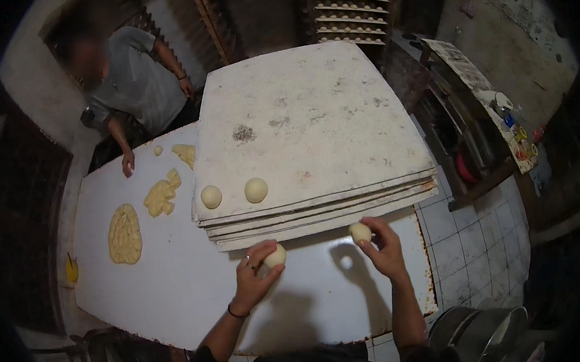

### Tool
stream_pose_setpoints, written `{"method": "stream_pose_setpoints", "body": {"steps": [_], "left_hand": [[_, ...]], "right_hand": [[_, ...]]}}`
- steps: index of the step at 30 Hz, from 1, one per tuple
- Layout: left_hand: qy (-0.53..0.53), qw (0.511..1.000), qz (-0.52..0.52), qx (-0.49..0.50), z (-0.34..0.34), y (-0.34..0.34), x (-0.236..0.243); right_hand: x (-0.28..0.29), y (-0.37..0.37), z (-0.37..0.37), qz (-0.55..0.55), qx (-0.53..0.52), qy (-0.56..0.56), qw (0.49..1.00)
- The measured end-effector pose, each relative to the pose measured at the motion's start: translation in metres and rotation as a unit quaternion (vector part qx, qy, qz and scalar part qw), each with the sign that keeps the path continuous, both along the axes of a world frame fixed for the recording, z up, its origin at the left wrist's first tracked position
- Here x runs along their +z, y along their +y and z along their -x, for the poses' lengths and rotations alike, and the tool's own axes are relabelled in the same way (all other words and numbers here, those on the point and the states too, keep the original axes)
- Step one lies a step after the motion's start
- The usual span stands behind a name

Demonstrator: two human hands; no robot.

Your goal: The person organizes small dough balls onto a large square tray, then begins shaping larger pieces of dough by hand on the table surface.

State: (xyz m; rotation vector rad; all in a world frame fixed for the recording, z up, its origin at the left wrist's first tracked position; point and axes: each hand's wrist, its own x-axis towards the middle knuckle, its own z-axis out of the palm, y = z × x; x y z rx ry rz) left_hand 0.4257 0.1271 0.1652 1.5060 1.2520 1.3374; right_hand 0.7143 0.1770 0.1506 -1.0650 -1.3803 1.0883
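Over white table (179,300), on near side of stacked boards (325,137): clamping pale dough ball (276,256) between thumb and fingers of left hand (252,278), at that hand's right. Gripping second ball (359,233) likewise in right hand (386,249), at that hand's left. Noted two further balls (256,190) near-left atop boards.

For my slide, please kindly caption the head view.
Left hand and right hand each hold a dough ball near stacked boards bearing two more balls.
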Motion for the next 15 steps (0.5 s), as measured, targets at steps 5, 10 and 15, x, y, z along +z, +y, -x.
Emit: {"method": "stream_pose_setpoints", "body": {"steps": [5,10,15], "left_hand": [[0.295,0.938,-0.167,-0.073,-0.042,0.119,0.078],[0.478,0.857,-0.158,-0.109,-0.049,0.17,0.07],[0.399,0.896,-0.077,-0.177,-0.05,0.17,0.067]], "right_hand": [[0.085,0.099,0.002,-0.233,-0.076,-0.318,0.916],[0.087,0.125,0.004,-0.202,-0.029,-0.468,0.86],[0.078,0.134,-0.005,-0.184,0.042,-0.379,0.906]]}}
